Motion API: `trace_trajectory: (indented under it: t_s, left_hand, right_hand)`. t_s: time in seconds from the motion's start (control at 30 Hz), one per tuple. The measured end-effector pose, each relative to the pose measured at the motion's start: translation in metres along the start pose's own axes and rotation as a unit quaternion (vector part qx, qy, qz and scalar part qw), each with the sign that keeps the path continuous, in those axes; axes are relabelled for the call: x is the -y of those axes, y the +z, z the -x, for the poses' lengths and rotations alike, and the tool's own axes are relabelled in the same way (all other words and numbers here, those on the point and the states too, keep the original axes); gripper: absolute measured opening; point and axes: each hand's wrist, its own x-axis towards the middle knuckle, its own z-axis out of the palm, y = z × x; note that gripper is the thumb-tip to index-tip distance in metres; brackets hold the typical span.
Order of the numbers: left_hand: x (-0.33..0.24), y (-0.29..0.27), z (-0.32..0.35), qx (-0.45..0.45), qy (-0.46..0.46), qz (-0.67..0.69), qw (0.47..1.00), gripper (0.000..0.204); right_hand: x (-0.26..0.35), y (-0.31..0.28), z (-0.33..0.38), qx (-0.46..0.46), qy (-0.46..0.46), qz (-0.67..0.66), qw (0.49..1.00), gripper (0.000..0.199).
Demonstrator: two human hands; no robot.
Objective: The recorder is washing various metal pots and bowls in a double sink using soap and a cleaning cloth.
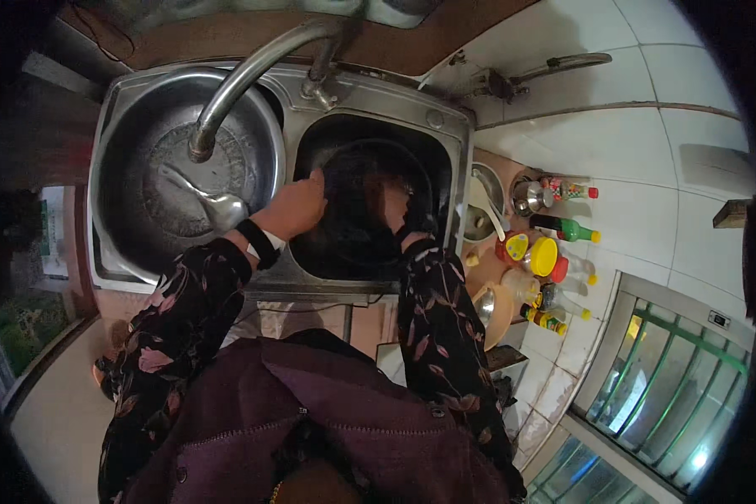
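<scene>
Right of the faucet [256, 74], the right hand [392, 207] is blurred in the dark basin [433, 139], so what it touches cannot be told. The faucet hides part of the steel bowl [126, 210] beneath; a grey object [401, 10] above it is cut off.

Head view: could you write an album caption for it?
At a double sink: right hand down in the dark basin, left hand at its edge, metal utensil in the bowl alongside.

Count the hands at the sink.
2: the left hand at the left edge of the right basin, the right hand inside that basin, in shadow. No others show.
</scene>
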Motion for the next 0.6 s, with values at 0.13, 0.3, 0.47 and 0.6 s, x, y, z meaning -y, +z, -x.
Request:
trace_trajectory:
  t_s: [0.13, 0.3, 0.47, 0.6]
  left_hand:
    - [0.004, 0.011, 0.001, 0.042, -0.048, -0.026, 0.998, 0.037]
    - [0.006, 0.010, 0.001, 0.025, -0.033, -0.028, 0.999, 0.047]
    - [0.004, 0.007, -0.001, 0.049, -0.061, -0.018, 0.997, 0.057]
    - [0.004, 0.013, -0.006, 0.043, -0.063, -0.006, 0.997, 0.059]
  right_hand:
    - [0.064, -0.023, 0.025, 0.190, -0.015, 0.116, 0.975, 0.041]
    - [0.133, -0.053, 0.006, 0.246, -0.088, 0.007, 0.965, 0.035]
    - [0.142, -0.087, -0.040, 0.115, -0.042, -0.145, 0.982, 0.026]
    - [0.113, -0.139, -0.068, 0.125, -0.063, 0.011, 0.990, 0.023]
